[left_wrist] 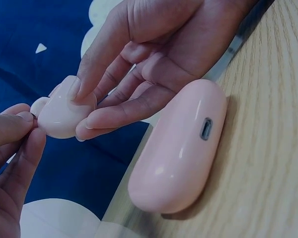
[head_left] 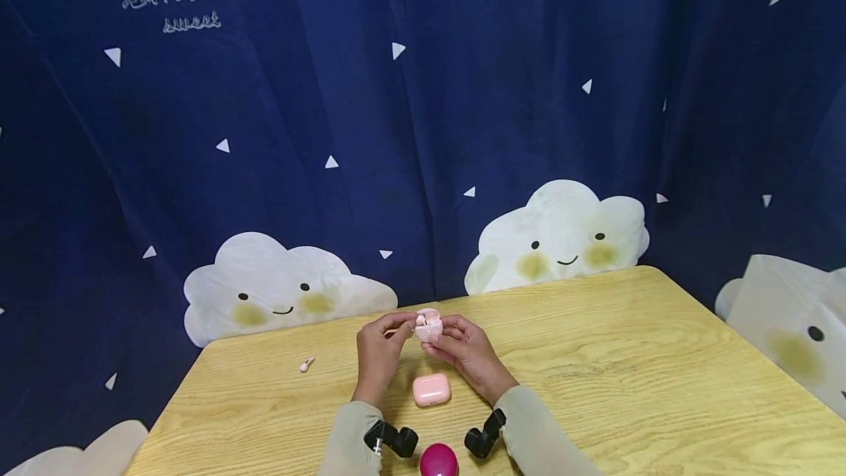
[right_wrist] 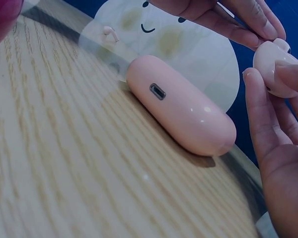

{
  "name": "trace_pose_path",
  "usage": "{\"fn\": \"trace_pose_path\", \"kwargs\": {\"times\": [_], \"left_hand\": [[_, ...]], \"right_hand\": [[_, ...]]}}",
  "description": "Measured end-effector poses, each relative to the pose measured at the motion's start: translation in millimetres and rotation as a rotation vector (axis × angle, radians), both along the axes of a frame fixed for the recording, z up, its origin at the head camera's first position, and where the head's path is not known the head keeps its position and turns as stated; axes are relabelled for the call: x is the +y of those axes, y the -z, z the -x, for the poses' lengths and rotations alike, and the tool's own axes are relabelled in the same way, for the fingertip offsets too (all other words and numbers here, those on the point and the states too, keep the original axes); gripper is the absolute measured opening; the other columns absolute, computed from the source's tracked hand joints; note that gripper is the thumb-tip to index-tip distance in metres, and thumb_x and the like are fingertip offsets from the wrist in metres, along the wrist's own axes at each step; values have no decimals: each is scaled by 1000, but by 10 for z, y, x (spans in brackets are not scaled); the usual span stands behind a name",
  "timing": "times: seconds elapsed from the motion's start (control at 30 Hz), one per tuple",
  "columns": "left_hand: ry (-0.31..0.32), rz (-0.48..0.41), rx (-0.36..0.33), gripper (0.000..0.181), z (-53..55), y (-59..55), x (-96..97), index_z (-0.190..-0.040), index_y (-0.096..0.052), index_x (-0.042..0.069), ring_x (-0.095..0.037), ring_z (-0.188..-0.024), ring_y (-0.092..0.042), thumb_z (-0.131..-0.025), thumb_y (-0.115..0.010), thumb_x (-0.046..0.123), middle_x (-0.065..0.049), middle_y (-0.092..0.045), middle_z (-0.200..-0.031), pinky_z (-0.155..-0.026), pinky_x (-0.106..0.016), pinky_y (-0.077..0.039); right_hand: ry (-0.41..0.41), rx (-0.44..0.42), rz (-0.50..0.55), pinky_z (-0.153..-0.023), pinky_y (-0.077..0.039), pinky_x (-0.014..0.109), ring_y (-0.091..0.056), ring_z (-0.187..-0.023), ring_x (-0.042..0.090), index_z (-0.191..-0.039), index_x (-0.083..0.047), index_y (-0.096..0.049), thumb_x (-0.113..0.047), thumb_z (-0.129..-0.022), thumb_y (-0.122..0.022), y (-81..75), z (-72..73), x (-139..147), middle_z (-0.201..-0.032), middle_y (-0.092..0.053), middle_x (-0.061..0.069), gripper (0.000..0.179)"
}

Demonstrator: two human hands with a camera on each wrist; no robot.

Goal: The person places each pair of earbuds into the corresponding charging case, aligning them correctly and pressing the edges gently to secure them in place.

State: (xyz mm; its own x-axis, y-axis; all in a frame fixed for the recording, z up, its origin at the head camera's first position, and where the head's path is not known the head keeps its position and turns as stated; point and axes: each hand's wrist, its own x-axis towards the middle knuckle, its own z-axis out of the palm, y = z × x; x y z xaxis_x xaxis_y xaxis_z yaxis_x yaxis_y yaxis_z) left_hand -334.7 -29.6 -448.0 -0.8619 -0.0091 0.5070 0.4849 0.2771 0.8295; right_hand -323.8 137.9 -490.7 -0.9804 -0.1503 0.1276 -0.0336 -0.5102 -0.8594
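Observation:
My right hand (head_left: 471,357) holds a small open pale-pink earbud case (head_left: 429,329) above the table, thumb on one side and fingers on the other. At the case's left edge, my left hand (head_left: 380,357) pinches a pale earbud (left_wrist: 38,106) between thumb and fingertips; the fingers cover much of it. In the right wrist view the rounded earbud (right_wrist: 282,45) shows against the case. A second, glossy pink earbud case (head_left: 432,390) lies closed on the table below the hands, its charging port (right_wrist: 158,91) visible in both wrist views.
A loose pink earbud (head_left: 307,364) lies on the wooden table (head_left: 595,358) to the left. A round magenta case (head_left: 439,460) sits at the near edge between the forearms. Behind the table hangs a dark blue curtain (head_left: 370,109) with clouds.

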Motion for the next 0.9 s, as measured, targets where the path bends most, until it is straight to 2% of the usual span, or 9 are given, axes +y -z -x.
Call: {"fn": "trace_pose_path", "kwargs": {"times": [0.13,0.3,0.6,0.9], "left_hand": [[6,-4,10,7,3,12,2,-88,-78,12,-15,-83,-69,-82,-76,9,1,-74,-88,-72,-24,-55],[-2,1,-9,8,7,16,-2,-88,-78,14,-13,-83,-68,-82,-76,9,3,-74,-88,-72,-23,-55],[17,-15,-1,8,31,39,-4,-88,-78,12,-19,-84,-69,-82,-76,8,0,-74,-88,-72,-24,-55],[3,2,-5,8,14,25,-10,-87,-78,12,-15,-81,-69,-82,-75,7,1,-74,-87,-70,-24,-55]], "right_hand": [[8,-1,-1,-88,-52,36,-67,-96,26,-121,7,-47,7,-88,-63,-11,-9,-5,-109,-63,16,36],[8,-6,-4,-88,-52,36,-67,-96,26,-121,7,-48,7,-88,-63,-13,-13,-10,-108,-64,15,36],[10,-5,-21,-88,-52,35,-67,-96,25,-126,12,-47,6,-89,-62,-12,-16,-11,-108,-64,14,41],[13,-13,-22,-87,-52,34,-68,-95,24,-127,12,-48,4,-88,-65,-18,-18,-12,-108,-62,15,43]]}}
